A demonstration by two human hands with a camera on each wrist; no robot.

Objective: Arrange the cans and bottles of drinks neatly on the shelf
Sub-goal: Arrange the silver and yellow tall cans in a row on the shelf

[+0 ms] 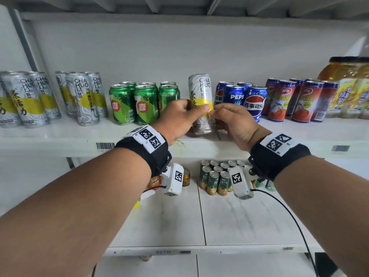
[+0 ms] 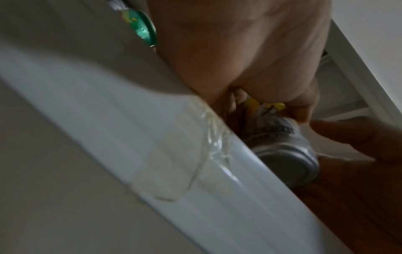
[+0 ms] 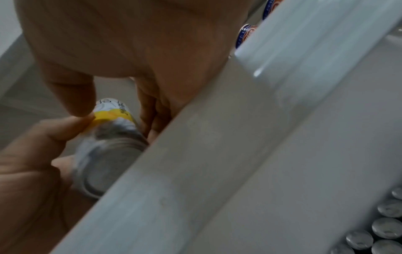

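A tall silver can with a yellow band leans slightly left at the front of the middle shelf, between the green cans and the blue Pepsi cans. My left hand grips it from the left, thumb across the yellow band. My right hand holds its right side, thumb tip on the band, fingers curled behind. In the left wrist view the can shows its base above the shelf lip. The right wrist view shows the can between my right thumb and fingers, with the left hand below it.
Two groups of matching silver cans stand at the shelf's left. Red-and-blue cans and large yellow tea bottles fill the right. On the lower shelf stand small green cans and an orange can.
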